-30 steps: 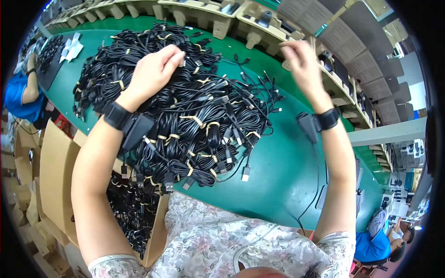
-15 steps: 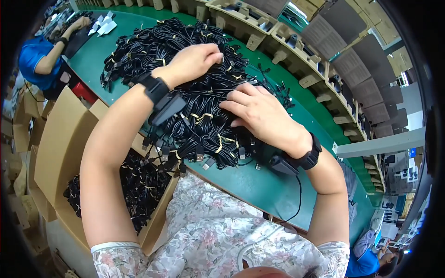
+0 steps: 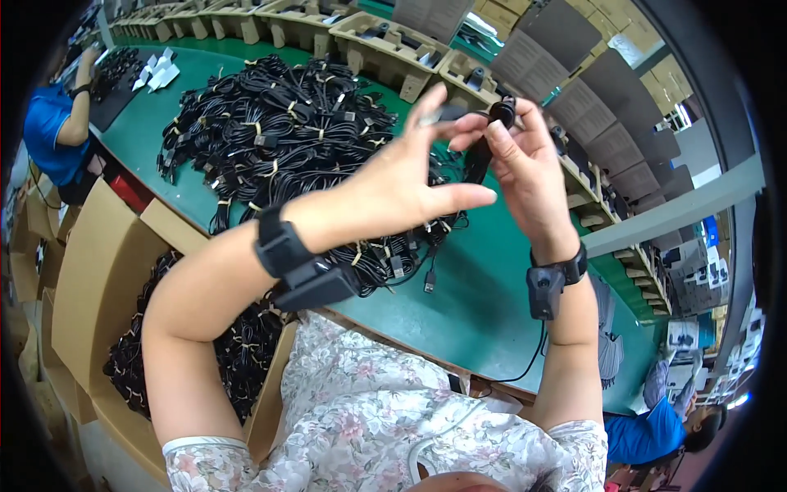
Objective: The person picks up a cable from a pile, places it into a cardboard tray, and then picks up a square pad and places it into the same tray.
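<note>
My right hand (image 3: 529, 164) is raised over the right side of the table, its thumb and fingers closed on a black cable (image 3: 503, 111) that is looped and partly hidden by the fingers. Just left of it is my left hand (image 3: 398, 184), thumb and fingers spread apart with nothing gripped. A dark, blurred stretch shows between the two hands; whether it belongs to the cable I cannot tell. Behind and left of my hands lies a large heap of black cables (image 3: 279, 123), bundled with pale ties, several showing USB plugs.
The green table (image 3: 484, 328) carries the heap. An open cardboard box (image 3: 90, 279) at lower left holds more black cables (image 3: 246, 353). Moulded pulp trays (image 3: 393, 57) line the far edge. A grey metal bar (image 3: 672, 205) crosses at right. A person in blue (image 3: 61, 123) works at far left.
Both hands have lifted off the cable heap. My right hand has risen to the right with the black cable, and my left hand has moved right beside it and spread its fingers.
</note>
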A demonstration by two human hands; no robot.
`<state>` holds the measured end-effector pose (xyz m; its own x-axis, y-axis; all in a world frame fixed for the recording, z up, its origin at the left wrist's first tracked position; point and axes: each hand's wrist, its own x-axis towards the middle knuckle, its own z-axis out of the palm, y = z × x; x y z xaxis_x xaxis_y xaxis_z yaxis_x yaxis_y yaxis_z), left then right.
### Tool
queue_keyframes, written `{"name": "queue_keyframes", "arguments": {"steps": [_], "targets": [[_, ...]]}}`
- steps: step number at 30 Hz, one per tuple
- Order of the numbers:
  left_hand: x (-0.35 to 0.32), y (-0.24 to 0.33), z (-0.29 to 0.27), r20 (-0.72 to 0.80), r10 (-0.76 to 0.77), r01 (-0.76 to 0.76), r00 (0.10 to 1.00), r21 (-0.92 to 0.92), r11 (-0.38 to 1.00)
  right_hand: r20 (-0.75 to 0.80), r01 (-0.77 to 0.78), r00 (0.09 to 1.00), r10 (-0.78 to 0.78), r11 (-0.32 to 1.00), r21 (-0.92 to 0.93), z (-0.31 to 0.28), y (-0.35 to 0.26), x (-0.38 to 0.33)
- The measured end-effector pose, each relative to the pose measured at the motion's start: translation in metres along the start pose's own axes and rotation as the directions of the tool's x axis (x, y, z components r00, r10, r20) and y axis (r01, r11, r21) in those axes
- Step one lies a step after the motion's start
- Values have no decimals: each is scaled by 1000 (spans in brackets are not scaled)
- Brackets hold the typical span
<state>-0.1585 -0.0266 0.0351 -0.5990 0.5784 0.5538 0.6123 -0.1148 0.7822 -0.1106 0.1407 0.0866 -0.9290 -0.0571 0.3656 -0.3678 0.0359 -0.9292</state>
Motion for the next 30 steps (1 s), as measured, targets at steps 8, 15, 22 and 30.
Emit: {"name": "queue_keyframes", "arguments": {"steps": [8, 15, 22, 30], "targets": [[-3, -10, 29, 584, -245, 514, 774, -353, 782, 165, -83, 986, -20, 799, 595, -74, 10, -27], [8, -15, 25, 511, -342, 546, 789, -326, 771, 287, 323, 941, -181, 737, -593, -33, 16, -71], [30, -24, -15, 101, -135, 127, 986, 82, 988, -52, 3, 991, -126, 403, -915, -68, 9, -58], [20, -106, -98, 5, 38, -30, 999, 712, 702, -129, -266, 942, -309, -456, -849, -230, 31, 30]]}}
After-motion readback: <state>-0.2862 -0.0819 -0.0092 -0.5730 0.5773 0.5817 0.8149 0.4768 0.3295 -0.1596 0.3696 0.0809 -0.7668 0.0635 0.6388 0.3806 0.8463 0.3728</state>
